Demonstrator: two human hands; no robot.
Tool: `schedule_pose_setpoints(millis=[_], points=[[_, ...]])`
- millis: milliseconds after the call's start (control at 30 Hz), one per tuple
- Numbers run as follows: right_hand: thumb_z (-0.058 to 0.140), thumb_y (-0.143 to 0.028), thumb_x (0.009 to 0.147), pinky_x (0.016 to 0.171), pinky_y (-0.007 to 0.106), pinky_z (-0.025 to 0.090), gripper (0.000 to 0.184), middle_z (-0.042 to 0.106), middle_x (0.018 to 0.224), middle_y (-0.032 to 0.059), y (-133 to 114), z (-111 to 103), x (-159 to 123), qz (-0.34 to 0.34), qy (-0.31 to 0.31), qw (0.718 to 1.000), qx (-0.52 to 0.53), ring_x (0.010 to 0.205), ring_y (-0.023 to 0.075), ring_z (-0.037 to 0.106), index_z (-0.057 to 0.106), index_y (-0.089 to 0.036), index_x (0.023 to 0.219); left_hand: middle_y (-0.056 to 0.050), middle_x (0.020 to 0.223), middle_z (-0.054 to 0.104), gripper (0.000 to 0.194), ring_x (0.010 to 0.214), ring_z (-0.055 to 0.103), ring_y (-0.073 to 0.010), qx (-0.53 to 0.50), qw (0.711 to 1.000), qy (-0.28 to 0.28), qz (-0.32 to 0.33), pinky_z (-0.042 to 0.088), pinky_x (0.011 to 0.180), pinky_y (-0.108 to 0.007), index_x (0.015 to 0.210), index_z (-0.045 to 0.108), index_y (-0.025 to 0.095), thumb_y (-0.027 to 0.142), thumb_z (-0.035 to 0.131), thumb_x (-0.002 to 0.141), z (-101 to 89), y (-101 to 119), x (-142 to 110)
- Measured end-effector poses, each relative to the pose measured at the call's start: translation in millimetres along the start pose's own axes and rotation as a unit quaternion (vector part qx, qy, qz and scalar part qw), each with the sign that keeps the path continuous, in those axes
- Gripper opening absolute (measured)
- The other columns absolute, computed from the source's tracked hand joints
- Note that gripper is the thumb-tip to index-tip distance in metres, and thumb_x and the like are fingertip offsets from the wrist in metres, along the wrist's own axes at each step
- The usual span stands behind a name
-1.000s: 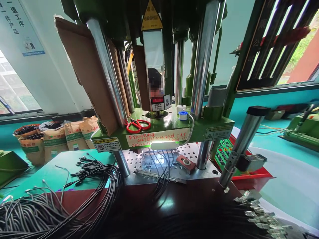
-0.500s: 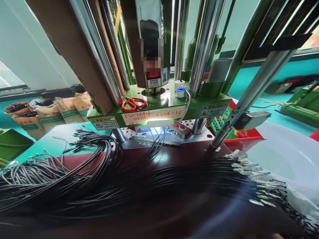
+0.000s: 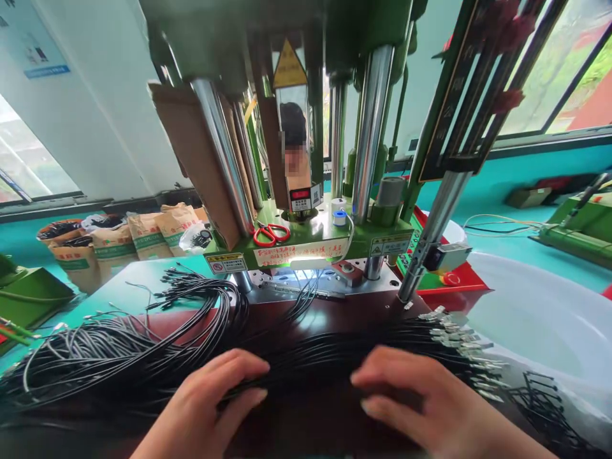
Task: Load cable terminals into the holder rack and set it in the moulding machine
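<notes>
A dark brown tabletop (image 3: pixel 356 312) fills the lower part of the frame. Black cables (image 3: pixel 329 345) run across its lower middle, their metal ends (image 3: pixel 456 341) at the lower right. The left hand (image 3: pixel 205 398) and right hand (image 3: pixel 425 398) are curled with thumbs apart from fingers, nothing visible between; whether they touch the cables is unclear. The step seems to be reaching for the strands; gripping would call for closing both pinches around them. Beyond, upper centre, stands a green press (image 3: pixel 315 229).
</notes>
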State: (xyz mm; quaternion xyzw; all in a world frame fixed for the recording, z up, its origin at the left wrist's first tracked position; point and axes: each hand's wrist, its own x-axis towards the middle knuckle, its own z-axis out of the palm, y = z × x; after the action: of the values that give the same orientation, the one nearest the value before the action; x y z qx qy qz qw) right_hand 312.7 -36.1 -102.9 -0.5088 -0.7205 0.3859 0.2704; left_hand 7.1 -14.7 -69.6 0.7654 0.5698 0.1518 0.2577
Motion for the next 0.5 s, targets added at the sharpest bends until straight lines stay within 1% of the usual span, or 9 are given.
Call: schedule_pose_setpoints(millis=[33,100,167,233,300,333,400,500], points=[[0.059,-0.039,0.087,0.084,0.026,0.046,0.022,0.066,0.102,0.002,-8.5,-2.4,15.7,-0.025,0.018,0.999,-0.027,0.093,0.017,0.06,0.07,-0.029,0.104,0.002,0.113,0.066,0.024,0.105,0.059,-0.018,0.023,0.999,0.006,0.024,0.044,0.095,-0.026,0.104,0.067,0.032,0.043,0.057,0.085,-3.0,3.4,10.1],[0.063,-0.031,0.086,0.093,0.028,0.042,0.026,0.063,0.11,0.0019,-18.8,0.1,41.9,-0.06,0.043,0.994,-0.078,0.101,0.0172,0.056,0.067,-0.028,0.111,0.002,0.121,0.062,0.03,0.109,0.057,-0.0182,0.07,0.997,0.001,0.046,0.042,0.098,-0.028,0.113,0.063,0.033,0.033,0.059,0.083,-5.2,8.0,24.7],[0.066,-0.029,0.084,0.097,0.03,0.04,0.031,0.061,0.114,0.0033,-22.3,9.7,59.4,-0.084,0.033,0.989,-0.115,0.106,0.0193,0.053,0.066,-0.026,0.115,-0.002,0.127,0.059,0.043,0.117,0.053,-0.0213,0.11,0.993,-0.024,0.021,0.039,0.103,-0.032,0.121,0.06,0.029,0.028,0.064,0.078,-3.6,9.8,31.6],[0.071,-0.032,0.08,0.098,0.033,0.04,0.042,0.06,0.116,0.0051,-22.4,21.7,69.8,-0.098,0.012,0.985,-0.141,0.108,0.0224,0.052,0.063,-0.024,0.12,-0.006,0.13,0.057,0.051,0.123,0.048,-0.0253,0.146,0.988,-0.045,-0.015,0.034,0.108,-0.036,0.125,0.059,0.023,0.026,0.066,0.074,-1.2,10.7,33.8],[0.075,-0.039,0.076,0.097,0.037,0.041,0.054,0.06,0.117,0.0072,-22.3,32.4,75.7,-0.108,-0.009,0.981,-0.163,0.108,0.0255,0.051,0.061,-0.022,0.125,-0.008,0.127,0.058,0.05,0.123,0.048,-0.0272,0.165,0.984,-0.061,-0.035,0.032,0.108,-0.039,0.123,0.06,0.02,0.024,0.064,0.074,-0.5,11.5,34.6],[0.076,-0.041,0.074,0.095,0.038,0.041,0.056,0.06,0.115,0.0077,-22.7,36.6,77.9,-0.11,-0.015,0.978,-0.175,0.107,0.0264,0.051,0.061,-0.022,0.124,-0.009,0.122,0.06,0.047,0.12,0.049,-0.0272,0.164,0.984,-0.067,-0.034,0.033,0.107,-0.039,0.12,0.062,0.02,0.023,0.063,0.073,-1.0,11.7,35.3],[0.076,-0.042,0.075,0.092,0.039,0.042,0.05,0.06,0.111,0.0072,-24.3,42.3,81.3,-0.113,-0.012,0.974,-0.196,0.103,0.0266,0.051,0.063,-0.023,0.119,-0.007,0.113,0.061,0.039,0.112,0.053,-0.0253,0.14,0.987,-0.071,-0.018,0.037,0.1,-0.036,0.112,0.065,0.021,0.021,0.061,0.073,-3.5,10.9,37.3],[0.072,-0.037,0.08,0.089,0.037,0.04,0.03,0.06,0.104,0.0038,-27.3,44.9,84.9,-0.113,0.01,0.973,-0.2,0.1,0.0237,0.051,0.068,-0.025,0.107,-0.002,0.102,0.061,0.027,0.098,0.056,-0.0199,0.081,0.995,-0.063,0.013,0.041,0.087,-0.029,0.1,0.065,0.023,0.02,0.058,0.074,-8.1,6.3,41.5]])
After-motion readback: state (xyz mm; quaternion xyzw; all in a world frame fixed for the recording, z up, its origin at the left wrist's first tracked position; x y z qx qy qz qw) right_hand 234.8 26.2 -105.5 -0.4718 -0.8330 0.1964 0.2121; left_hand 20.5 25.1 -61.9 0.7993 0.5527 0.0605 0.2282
